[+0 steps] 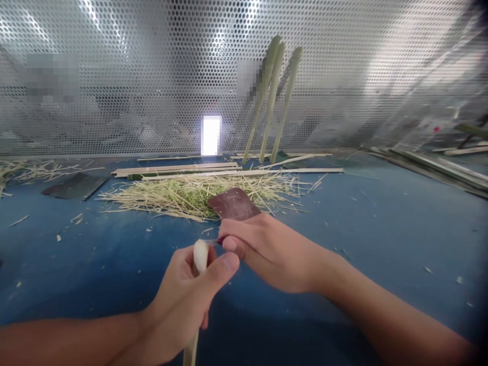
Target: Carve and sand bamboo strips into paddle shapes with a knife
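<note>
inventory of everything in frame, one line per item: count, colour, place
Perforated panel: 1, silver-grey, across the back
Bright rectangle: 1, white, low against panel
Long tapered sticks: 3, green, tilted, before panel
Slats: several, pale/green, behind shavings pile
Strips: several, greenish, far right
Shavings pile: 1, straw/green, mid-table
Loose shavings: uncountable, straw, left edge
Flat sheet: 1, dark grey, left
Flat piece: 1, reddish-brown, beyond right hand grip
Tabletop: 1, blue, underneath
Pale stick: 1, whitish, in left hand grip
Knife: 1, dark-red handle, in right hand grip
Left hand grip: 1, bare, lower centre
Right hand grip: 1, bare, right of centre
</note>
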A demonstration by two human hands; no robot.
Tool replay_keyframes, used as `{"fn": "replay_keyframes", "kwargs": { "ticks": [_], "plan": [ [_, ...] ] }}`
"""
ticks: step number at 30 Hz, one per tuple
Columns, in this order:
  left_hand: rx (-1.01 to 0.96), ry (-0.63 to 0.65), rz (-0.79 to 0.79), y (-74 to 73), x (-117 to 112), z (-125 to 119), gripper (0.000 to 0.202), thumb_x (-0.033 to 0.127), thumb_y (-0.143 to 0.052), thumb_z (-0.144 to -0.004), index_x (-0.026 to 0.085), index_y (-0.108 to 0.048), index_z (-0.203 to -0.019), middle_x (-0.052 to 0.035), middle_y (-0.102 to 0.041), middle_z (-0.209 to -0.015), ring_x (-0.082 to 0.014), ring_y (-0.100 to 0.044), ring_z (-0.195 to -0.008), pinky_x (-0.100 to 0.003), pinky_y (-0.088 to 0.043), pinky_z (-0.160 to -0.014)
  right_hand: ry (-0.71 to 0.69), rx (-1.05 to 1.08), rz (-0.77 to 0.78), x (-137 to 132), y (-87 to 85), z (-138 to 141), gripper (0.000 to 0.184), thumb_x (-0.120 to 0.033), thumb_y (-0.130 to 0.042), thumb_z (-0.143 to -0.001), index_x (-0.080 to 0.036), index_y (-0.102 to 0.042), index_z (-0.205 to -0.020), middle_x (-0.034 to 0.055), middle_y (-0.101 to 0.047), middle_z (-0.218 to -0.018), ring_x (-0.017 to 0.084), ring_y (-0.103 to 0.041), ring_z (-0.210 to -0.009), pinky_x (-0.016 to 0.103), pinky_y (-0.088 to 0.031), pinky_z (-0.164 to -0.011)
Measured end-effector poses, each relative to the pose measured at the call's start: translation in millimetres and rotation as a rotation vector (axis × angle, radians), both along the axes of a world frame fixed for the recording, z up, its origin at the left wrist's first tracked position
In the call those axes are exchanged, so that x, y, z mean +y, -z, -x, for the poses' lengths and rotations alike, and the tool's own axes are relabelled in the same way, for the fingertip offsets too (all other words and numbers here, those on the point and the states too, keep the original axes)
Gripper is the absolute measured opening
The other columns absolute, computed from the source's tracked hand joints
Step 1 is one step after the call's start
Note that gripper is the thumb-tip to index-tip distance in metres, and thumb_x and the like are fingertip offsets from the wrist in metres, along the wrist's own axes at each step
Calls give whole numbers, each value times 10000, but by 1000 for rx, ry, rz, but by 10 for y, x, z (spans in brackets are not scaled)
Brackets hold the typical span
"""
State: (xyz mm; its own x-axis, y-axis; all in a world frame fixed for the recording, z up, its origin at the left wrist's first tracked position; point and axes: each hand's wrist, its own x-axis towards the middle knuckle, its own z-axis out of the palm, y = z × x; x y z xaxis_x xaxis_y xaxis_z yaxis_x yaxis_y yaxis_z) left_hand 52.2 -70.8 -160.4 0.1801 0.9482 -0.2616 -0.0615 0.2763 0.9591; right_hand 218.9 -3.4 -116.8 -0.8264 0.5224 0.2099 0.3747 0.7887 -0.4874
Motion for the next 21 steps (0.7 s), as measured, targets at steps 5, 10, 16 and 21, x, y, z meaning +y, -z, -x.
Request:
{"fn": "replay_keyframes", "kwargs": {
  "ticks": [5,10,16,21],
  "plan": [
    [33,-38,8,3,13,0,640,830,-608,-637,210,-445,-631,103,-334,-397,-45,-312,-317,-168,-263,-319,27,-154,38,-27,-32,41,272,-270,-318,-1016,-212,-390,-759,-31,-498,-634,100,-413,-521,261,-239,-517],
    [80,-69,23,12,22,-39,635,830,-591,-659,215,-436,-648,105,-318,-421,-45,-296,-343,-169,-243,-327,84,-171,48,-16,19,22,315,-310,-310,-1017,-211,-385,-728,-28,-487,-615,98,-399,-502,249,-234,-492],
    [95,-68,-87,35,21,-97,588,769,-573,-749,215,-418,-622,95,-337,-416,-48,-302,-353,-194,-223,-343,119,-178,-5,-57,75,-11,296,-291,-329,-991,-212,-369,-709,-31,-475,-579,92,-365,-466,260,-202,-486],
    [119,-43,-92,53,16,-93,603,784,-550,-752,219,-409,-596,96,-317,-397,-52,-287,-340,-216,-209,-338,148,-224,-75,-95,105,-5,282,-282,-336,-984,-206,-393,-719,-25,-492,-581,93,-349,-459,270,-177,-488]
  ]
}}
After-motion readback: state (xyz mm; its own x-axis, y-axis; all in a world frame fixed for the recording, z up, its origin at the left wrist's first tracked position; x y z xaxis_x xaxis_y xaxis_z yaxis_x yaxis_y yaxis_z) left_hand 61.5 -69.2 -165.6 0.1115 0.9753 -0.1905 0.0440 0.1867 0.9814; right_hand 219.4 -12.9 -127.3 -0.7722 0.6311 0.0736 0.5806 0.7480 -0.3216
